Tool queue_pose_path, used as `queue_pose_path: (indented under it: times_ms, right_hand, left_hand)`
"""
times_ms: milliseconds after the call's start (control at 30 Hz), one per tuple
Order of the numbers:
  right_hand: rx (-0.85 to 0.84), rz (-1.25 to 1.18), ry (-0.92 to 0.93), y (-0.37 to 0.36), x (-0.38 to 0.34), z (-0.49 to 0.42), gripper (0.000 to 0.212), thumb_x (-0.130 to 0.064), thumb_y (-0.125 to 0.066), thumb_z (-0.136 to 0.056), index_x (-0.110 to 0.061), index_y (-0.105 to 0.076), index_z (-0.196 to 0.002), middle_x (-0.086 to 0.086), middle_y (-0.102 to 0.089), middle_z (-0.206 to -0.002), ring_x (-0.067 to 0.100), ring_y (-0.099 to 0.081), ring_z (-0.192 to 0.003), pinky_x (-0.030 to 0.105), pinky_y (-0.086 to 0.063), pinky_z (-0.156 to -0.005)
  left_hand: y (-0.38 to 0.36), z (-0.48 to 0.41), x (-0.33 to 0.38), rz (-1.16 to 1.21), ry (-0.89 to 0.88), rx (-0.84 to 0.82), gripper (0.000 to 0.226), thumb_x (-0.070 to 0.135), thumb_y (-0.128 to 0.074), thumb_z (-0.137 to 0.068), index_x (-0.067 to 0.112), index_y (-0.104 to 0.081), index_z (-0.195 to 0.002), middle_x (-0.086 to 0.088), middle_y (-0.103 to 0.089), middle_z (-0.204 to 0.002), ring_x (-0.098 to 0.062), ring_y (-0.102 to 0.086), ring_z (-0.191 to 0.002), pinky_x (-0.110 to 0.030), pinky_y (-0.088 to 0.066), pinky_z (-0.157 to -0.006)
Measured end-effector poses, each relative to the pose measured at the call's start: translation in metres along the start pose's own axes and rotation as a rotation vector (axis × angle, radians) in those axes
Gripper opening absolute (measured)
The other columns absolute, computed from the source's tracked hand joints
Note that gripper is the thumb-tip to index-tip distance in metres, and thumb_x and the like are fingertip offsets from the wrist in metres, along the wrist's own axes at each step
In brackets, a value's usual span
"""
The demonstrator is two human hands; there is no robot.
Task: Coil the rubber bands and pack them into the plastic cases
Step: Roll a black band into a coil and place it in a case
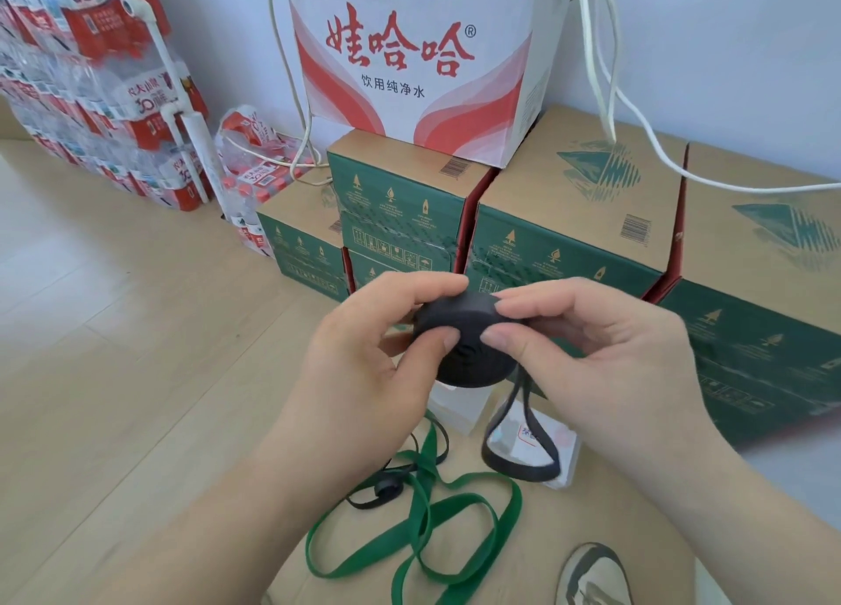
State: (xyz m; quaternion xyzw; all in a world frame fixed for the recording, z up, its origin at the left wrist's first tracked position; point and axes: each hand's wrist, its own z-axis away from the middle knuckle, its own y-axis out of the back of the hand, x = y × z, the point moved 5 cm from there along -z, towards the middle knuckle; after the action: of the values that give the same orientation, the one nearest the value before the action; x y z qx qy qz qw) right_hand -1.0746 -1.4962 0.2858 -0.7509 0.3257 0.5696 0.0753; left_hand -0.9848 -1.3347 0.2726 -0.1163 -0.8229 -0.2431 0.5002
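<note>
Head view only.

Both hands are up in front of the chest, on one black rubber band coil (464,358). Left hand (359,354) grips it: thumb pressed on the flat face, fingers curled over the top edge. Right hand (600,354) pinches the coil's right rim between thumb and forefinger. The coil is tight and held in the air, above the cases and not in one.

The uncoiled tail (519,449) of the same band hangs from under the right hand as a loose loop. It dangles over a clear plastic case (564,445) with a label on it. A second clear case (457,411) sits just left of that, directly below the coil.

A green rubber band (423,513) lies uncoiled in loops on a cardboard sheet (591,527). A thin black band (387,488), partly rolled, lies tangled with it.

A shoe (591,577) shows at the bottom edge. Behind are green cartons (569,222), a white carton (409,58) with red print on top, stacked bottled water packs (91,81) at left and white cables (637,126) hanging down the wall.
</note>
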Motion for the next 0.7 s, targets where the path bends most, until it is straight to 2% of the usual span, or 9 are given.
queue_pose_path:
  times_ms: [67, 167, 267, 367, 433, 467, 533, 600, 700]
  right_hand:
    - [-0.046, -0.003, -0.026, -0.001, 0.001, -0.003, 0.033, -0.003, -0.084, -0.079, -0.032, -0.078, -0.093, -0.014, -0.079, -0.089, 0.013, -0.076, -0.087, 0.028, -0.061, -0.082]
    - [-0.133, -0.036, -0.033, -0.006, 0.004, -0.003, 0.049, 0.005, -0.074, -0.088, -0.037, -0.073, -0.113, -0.012, -0.078, -0.102, 0.014, -0.074, -0.096, 0.026, -0.060, -0.087]
    - [-0.162, 0.039, 0.033, -0.008, 0.006, -0.001, 0.054, 0.007, -0.064, -0.093, -0.037, -0.069, -0.123, -0.013, -0.074, -0.115, 0.014, -0.070, -0.111, 0.027, -0.056, -0.096]
    - [-0.167, 0.168, 0.097, -0.007, 0.007, -0.001, 0.053, 0.011, -0.060, -0.093, -0.032, -0.071, -0.121, -0.016, -0.071, -0.115, 0.007, -0.065, -0.115, 0.018, -0.050, -0.096]
    - [-0.183, 0.221, 0.154, -0.007, 0.006, 0.000, 0.053, 0.015, -0.059, -0.091, -0.028, -0.073, -0.118, -0.014, -0.070, -0.111, 0.005, -0.063, -0.112, 0.012, -0.046, -0.093]
    - [-0.186, 0.215, 0.160, -0.006, 0.007, -0.001, 0.053, 0.016, -0.059, -0.091, -0.028, -0.073, -0.117, -0.013, -0.070, -0.110, 0.006, -0.063, -0.111, 0.013, -0.047, -0.093]
    - [-0.182, 0.133, 0.111, -0.003, 0.010, -0.002, 0.053, 0.015, -0.060, -0.092, -0.031, -0.074, -0.114, -0.015, -0.072, -0.110, 0.011, -0.065, -0.112, 0.024, -0.052, -0.095]
    - [-0.178, 0.091, 0.082, -0.002, 0.011, -0.003, 0.052, 0.012, -0.061, -0.093, -0.034, -0.074, -0.114, -0.015, -0.072, -0.111, 0.015, -0.066, -0.114, 0.033, -0.055, -0.096]
    - [-0.186, 0.150, 0.132, -0.006, 0.007, -0.003, 0.050, 0.011, -0.064, -0.090, -0.032, -0.075, -0.114, -0.018, -0.072, -0.108, 0.012, -0.066, -0.112, 0.027, -0.054, -0.095]
  left_hand:
    - [0.001, 0.000, -0.003, 0.101, 0.087, 0.034, 0.040, -0.007, -0.070, -0.089, 0.024, -0.071, -0.114, 0.008, -0.074, -0.100, -0.014, -0.070, -0.098, -0.019, -0.058, -0.079]
    - [0.004, -0.003, -0.008, 0.204, 0.145, 0.102, 0.037, -0.005, -0.070, -0.090, 0.023, -0.070, -0.114, 0.006, -0.075, -0.102, -0.016, -0.073, -0.097, -0.023, -0.058, -0.079]
    - [0.001, -0.003, -0.006, 0.146, 0.123, 0.121, 0.033, -0.004, -0.070, -0.091, 0.020, -0.068, -0.113, 0.008, -0.074, -0.104, -0.014, -0.071, -0.101, -0.021, -0.057, -0.084]
    - [-0.002, -0.003, 0.002, -0.142, -0.029, 0.051, 0.027, 0.003, -0.072, -0.090, 0.018, -0.068, -0.112, 0.011, -0.070, -0.109, -0.011, -0.067, -0.109, -0.025, -0.055, -0.095]
    - [-0.001, -0.004, 0.000, -0.095, 0.017, -0.011, 0.035, 0.000, -0.074, -0.088, 0.027, -0.069, -0.111, 0.015, -0.071, -0.102, -0.011, -0.068, -0.104, -0.025, -0.058, -0.090]
    - [0.000, -0.005, -0.002, -0.039, 0.074, -0.036, 0.039, -0.001, -0.076, -0.087, 0.031, -0.069, -0.109, 0.015, -0.072, -0.099, -0.012, -0.069, -0.100, -0.025, -0.060, -0.086]
    - [0.004, -0.007, -0.005, 0.052, 0.152, -0.054, 0.041, -0.001, -0.080, -0.083, 0.034, -0.071, -0.103, 0.012, -0.073, -0.093, -0.013, -0.071, -0.094, -0.025, -0.061, -0.079]
    - [0.009, -0.008, -0.005, 0.066, 0.145, -0.044, 0.037, 0.000, -0.081, -0.082, 0.033, -0.073, -0.098, 0.009, -0.075, -0.091, -0.015, -0.071, -0.091, -0.025, -0.061, -0.076]
    - [0.011, -0.008, -0.007, 0.006, 0.138, -0.070, 0.041, 0.000, -0.079, -0.085, 0.034, -0.072, -0.107, 0.011, -0.074, -0.098, -0.015, -0.071, -0.099, -0.028, -0.062, -0.084]
